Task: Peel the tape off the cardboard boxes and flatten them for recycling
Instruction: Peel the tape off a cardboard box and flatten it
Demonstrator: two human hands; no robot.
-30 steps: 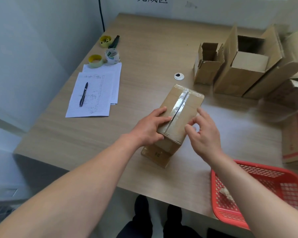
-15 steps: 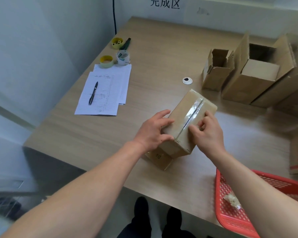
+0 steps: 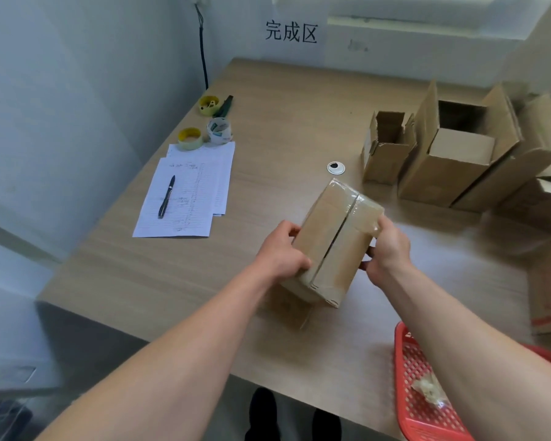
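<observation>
**Box gripped both sides, tape end lifting**

Gripped on both flanks: box (image 3: 334,240) is held by L hand (image 3: 282,253) w/ fingers curled round the near-left edge, and by R hand (image 3: 387,249) on the right side, thumb and fingers pinching what looks like a clear tape (image 3: 371,214) flap at the far-right corner. Box sits mid-table (image 3: 268,173), raised off the surface at the near end; contact underneath cannot be told.

Change vs. 0.5 s ago: R hand has been shifted from the top seam to the box's right side, and the box has been tipped up more. Judged: tape end has prob. been found, so peeling is about to start; flattening not yet begun.

Orientation: long axis runs approx. 7 o'clock to 1 o'clock, the far end pointing at 1 o'clock toward the opened boxes (image 3: 446,160). Centre seam follows the same line, top face turned toward the camera.
</observation>
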